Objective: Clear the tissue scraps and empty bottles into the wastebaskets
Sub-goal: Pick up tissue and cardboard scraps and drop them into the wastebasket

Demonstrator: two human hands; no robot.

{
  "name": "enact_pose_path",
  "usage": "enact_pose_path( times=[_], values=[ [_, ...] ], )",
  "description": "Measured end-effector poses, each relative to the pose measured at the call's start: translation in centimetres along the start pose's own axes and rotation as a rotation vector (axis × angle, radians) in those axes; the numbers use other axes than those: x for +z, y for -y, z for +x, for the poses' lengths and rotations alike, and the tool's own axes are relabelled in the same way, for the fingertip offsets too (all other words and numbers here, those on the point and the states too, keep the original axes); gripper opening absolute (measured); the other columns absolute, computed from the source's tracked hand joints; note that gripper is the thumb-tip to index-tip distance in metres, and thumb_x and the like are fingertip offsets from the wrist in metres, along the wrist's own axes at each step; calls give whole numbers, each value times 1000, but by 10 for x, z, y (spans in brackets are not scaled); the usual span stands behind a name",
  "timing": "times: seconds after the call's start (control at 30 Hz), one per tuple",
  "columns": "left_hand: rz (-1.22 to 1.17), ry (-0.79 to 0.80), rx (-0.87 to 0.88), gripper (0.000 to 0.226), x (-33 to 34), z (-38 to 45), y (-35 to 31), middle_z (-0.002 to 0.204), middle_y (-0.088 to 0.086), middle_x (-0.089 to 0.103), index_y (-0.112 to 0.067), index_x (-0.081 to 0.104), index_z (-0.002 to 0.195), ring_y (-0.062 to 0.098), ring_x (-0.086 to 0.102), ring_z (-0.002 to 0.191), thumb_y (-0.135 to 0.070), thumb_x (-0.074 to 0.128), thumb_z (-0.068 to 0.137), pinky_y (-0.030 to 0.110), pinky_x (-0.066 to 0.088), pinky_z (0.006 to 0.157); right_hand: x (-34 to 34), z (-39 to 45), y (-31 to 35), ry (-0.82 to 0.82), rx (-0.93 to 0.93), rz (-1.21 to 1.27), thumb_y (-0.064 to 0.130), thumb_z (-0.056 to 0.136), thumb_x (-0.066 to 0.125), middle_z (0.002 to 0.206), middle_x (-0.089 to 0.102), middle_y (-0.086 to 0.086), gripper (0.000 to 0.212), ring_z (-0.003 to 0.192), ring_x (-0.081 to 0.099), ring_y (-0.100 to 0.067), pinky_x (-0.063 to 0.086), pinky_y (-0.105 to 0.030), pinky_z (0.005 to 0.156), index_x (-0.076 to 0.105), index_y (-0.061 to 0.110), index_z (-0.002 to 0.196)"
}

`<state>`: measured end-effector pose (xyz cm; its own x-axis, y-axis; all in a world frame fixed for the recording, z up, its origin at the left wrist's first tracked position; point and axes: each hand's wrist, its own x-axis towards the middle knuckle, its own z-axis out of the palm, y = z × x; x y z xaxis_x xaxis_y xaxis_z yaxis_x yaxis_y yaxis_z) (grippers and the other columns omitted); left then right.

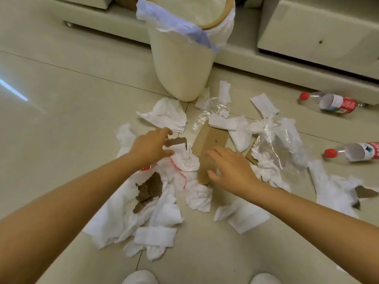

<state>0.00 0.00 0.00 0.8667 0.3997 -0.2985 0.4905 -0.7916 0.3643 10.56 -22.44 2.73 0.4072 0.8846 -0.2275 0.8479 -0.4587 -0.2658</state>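
Observation:
White tissue scraps point(166, 115) lie strewn over the tiled floor, mixed with brown cardboard pieces point(211, 140) and clear plastic film point(281, 144). My left hand point(150, 147) reaches down with fingers spread, its fingertips touching a crumpled tissue point(184, 158) and a torn brown scrap. My right hand point(229, 167) rests open on a folded cardboard piece, thumb at its near edge. A cream wastebasket point(182, 66) with a white and lilac liner stands upright just beyond the pile. Two empty bottles with red caps lie on their sides at the right, one far point(332, 102), one nearer point(356, 153).
Low cream furniture point(315, 31) runs along the back, with a dark gap under it behind the far bottle. My two white shoe tips point(139, 277) show at the bottom edge. More tissue and a brown scrap point(365, 192) lie at the far right.

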Motion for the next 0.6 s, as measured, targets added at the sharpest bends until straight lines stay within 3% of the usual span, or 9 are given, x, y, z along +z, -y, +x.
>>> enact_pose_path(
  times=[0.17, 0.33, 0.5, 0.6],
  values=[
    [69, 206, 96, 90, 32, 11, 3, 144, -1, 42, -36, 27, 146, 23, 46, 125, -43, 78, 72, 40, 43, 96, 14, 1, 10, 19, 36, -12, 33, 87, 52, 131, 47, 4, 50, 114, 47, -19, 38, -33, 86, 42, 25, 135],
    [276, 225, 101, 107, 56, 24, -1, 156, 6, 21, -23, 13, 151, 29, 30, 138, -53, 76, 69, 44, 35, 106, 19, 2, 14, 6, 66, 5, 36, 88, 51, 131, 46, 6, 49, 115, 47, -17, 36, -31, 85, 42, 27, 135],
    [308, 113, 119, 98, 65, 28, -3, 142, 5, 36, -22, 21, 147, 27, 41, 125, -53, 74, 71, 38, 41, 96, 21, 7, 12, -21, 160, 59, 39, 88, 52, 129, 48, 6, 45, 112, 48, -17, 40, -32, 84, 45, 26, 130],
    [254, 122, 81, 77, 73, 29, 0, 125, 5, 48, -20, 34, 136, 25, 53, 107, -48, 72, 76, 35, 45, 83, 22, 6, 11, -28, 203, 129, 37, 88, 54, 129, 49, 6, 45, 113, 49, -17, 42, -31, 83, 46, 26, 131]
  ],
)
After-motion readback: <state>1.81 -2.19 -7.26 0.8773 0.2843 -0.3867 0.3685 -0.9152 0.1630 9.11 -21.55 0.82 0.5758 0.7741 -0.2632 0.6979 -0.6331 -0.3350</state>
